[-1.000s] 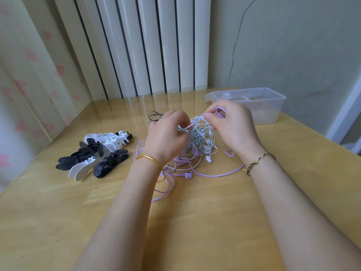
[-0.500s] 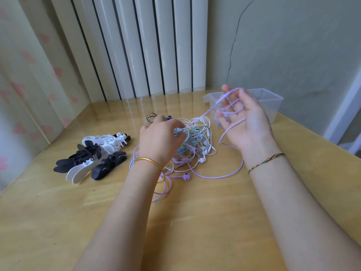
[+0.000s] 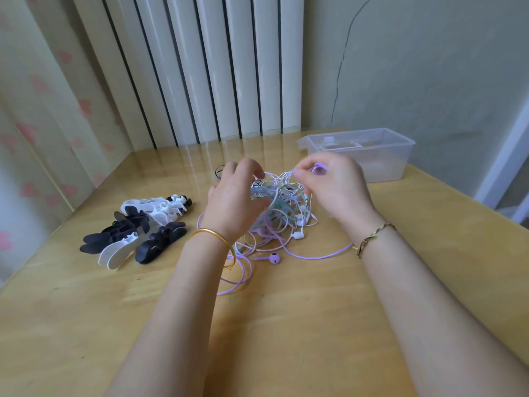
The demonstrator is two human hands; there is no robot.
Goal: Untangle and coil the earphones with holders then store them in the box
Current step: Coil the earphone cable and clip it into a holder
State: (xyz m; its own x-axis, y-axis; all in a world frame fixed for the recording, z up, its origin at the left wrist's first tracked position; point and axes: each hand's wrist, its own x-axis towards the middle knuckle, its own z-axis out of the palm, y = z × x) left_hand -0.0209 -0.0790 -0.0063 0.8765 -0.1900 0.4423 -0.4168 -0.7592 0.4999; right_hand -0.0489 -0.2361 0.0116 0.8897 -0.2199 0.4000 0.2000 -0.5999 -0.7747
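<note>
A tangle of earphones (image 3: 282, 216) in purple, white and green cords lies mid-table, with a purple earbud (image 3: 274, 258) loose at its near edge. My left hand (image 3: 233, 202) sits on the tangle's left side, fingers curled into the cords. My right hand (image 3: 333, 187) is over its right side and pinches a purple cord loop near the fingertips. A heap of black and white holders (image 3: 137, 230) lies to the left. The clear plastic box (image 3: 372, 156) stands behind my right hand.
A wooden table (image 3: 286, 325) carries everything, with its left and right edges in view. White vertical blinds (image 3: 229, 67) and a cracked wall rise behind the table. A black cord loop (image 3: 219, 171) lies just beyond my left hand.
My right hand was raised and spread with purple cord draped over it; it has come back down to the tangle and now pinches a purple loop. My left hand stays on the tangle.
</note>
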